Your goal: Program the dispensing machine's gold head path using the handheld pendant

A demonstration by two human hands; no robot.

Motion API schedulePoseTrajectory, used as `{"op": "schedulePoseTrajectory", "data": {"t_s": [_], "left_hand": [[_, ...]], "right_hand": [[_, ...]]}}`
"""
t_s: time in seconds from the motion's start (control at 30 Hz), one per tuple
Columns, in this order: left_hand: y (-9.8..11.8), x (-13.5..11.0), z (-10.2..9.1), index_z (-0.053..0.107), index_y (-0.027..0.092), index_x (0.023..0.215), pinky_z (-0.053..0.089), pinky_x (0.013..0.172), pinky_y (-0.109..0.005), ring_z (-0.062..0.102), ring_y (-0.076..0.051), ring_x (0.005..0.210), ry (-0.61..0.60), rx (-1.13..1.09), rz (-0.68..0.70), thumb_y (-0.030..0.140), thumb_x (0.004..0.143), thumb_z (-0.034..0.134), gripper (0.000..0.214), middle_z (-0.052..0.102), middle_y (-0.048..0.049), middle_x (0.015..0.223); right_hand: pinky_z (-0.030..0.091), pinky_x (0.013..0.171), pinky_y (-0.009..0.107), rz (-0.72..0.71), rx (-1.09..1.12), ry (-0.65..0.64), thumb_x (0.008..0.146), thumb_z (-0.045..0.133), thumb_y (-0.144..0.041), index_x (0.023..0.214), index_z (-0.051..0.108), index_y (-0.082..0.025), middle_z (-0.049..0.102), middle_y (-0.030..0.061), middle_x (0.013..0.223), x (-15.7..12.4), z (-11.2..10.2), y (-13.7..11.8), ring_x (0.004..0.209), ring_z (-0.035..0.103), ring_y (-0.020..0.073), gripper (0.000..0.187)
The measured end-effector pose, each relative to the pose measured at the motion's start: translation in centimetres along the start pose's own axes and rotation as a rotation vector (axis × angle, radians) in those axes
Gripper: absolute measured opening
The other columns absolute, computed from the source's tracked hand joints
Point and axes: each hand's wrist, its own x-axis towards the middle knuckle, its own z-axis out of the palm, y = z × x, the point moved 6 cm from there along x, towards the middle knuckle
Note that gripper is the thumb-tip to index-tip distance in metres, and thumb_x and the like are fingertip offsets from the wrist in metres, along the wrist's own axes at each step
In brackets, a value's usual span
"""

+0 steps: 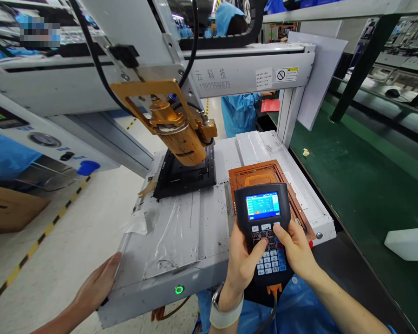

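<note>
Both my hands hold a black handheld controller (263,218) with a lit blue screen and a keypad. My left hand (240,262), a white band on its wrist, wraps the controller's lower left side with the thumb on the keys. My right hand (296,250) grips the right side, its thumb resting on the upper keys. The controller hovers over an orange-brown fixture tray (237,178) on the machine's white bed (181,232). To the left, a gold dispensing head (181,134) stands over a black fixture (184,178).
Another person's hand (97,283) rests on the bed's front left corner. A green button (179,290) glows on the front face. A green-topped bench (362,185) with a white block (409,243) lies to the right. A person in blue (238,111) stands behind the machine.
</note>
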Motion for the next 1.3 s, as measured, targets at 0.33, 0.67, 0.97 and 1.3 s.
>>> {"op": "schedulePoseTrajectory", "data": {"t_s": [0.33, 0.67, 0.97, 1.3], "left_hand": [[-0.2, 0.0, 0.0, 0.060, 0.026, 0.150, 0.060, 0.112, -0.043, 0.071, -0.031, 0.130, -0.002, -0.018, -0.003, 0.037, 0.097, 0.081, 0.058, 0.073, -0.0104, 0.138], [-0.1, -0.2, 0.0, 0.060, 0.026, 0.148, 0.060, 0.111, -0.043, 0.071, -0.032, 0.130, 0.009, -0.015, -0.018, 0.038, 0.096, 0.081, 0.057, 0.074, -0.0102, 0.137], [0.3, 0.0, 0.0, 0.062, 0.024, 0.149, 0.061, 0.109, -0.045, 0.074, -0.033, 0.124, 0.040, 0.008, -0.029, 0.040, 0.094, 0.083, 0.061, 0.075, -0.0116, 0.134], [0.4, 0.0, 0.3, 0.062, 0.026, 0.151, 0.062, 0.108, -0.040, 0.074, -0.031, 0.127, 0.008, -0.031, -0.005, 0.036, 0.097, 0.082, 0.059, 0.076, -0.0105, 0.137]], "right_hand": [[0.062, 0.093, 0.036, 0.012, -0.027, -0.014, 0.096, 0.072, -0.073, 0.110, 0.080, -0.020, 0.084, 0.0072, 0.106, 0.1, -0.1, 0.1, 0.097, 0.077, 0.0262, 0.055], [0.062, 0.093, 0.037, 0.043, 0.007, 0.000, 0.093, 0.075, -0.073, 0.111, 0.079, -0.020, 0.084, 0.0073, 0.108, -0.1, -0.2, 0.4, 0.105, 0.078, 0.0289, 0.056], [0.062, 0.099, 0.042, 0.044, -0.010, 0.013, 0.092, 0.079, -0.067, 0.118, 0.080, -0.021, 0.084, 0.0086, 0.116, -0.4, -0.6, 0.6, 0.112, 0.078, 0.0319, 0.053], [0.063, 0.098, 0.043, 0.017, -0.025, 0.000, 0.096, 0.070, -0.074, 0.109, 0.080, -0.020, 0.084, 0.0097, 0.109, 0.0, 0.1, -0.4, 0.101, 0.078, 0.0302, 0.057]]}}
